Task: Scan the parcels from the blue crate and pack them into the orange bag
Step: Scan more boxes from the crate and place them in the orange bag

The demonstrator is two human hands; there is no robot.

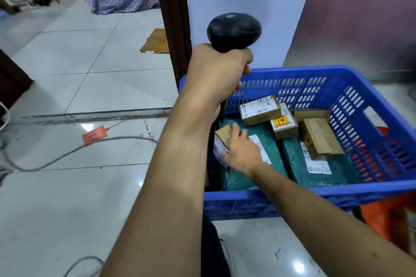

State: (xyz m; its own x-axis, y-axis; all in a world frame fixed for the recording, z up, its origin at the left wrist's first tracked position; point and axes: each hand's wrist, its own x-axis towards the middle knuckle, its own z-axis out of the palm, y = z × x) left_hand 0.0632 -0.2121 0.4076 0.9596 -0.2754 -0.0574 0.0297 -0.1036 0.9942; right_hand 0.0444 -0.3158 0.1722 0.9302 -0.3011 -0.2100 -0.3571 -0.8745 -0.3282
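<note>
Blue crate point(315, 191), slotted walls. Inside: two green parcels point(272, 141) lying flat and at least four labelled brown boxes. Right hand point(242, 153) fingers grip one box point(222, 139) at the crate's left edge. Left hand point(216, 74) is clenched round a black scanner point(234, 29). One orange bag point(387, 218) lies at the crate's near right corner.

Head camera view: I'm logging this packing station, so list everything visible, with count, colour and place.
Slatted plastic crate: one, blue, on the floor, right.
Small cardboard parcels: at least four, brown, in the crate.
Flat wrapped parcels: two, green, on the crate's bottom.
Plastic bag: one, orange, right of the crate.
Plastic tag: one, red, on the floor, left.
Cable: grey, two stretches on the floor, left.
Flattened cardboard sheet: one, brown, on the far floor.
Handheld barcode scanner: one, black, above the crate's left corner.
Left hand: grips the scanner.
Right hand: grips the leftmost small cardboard parcel.
</note>
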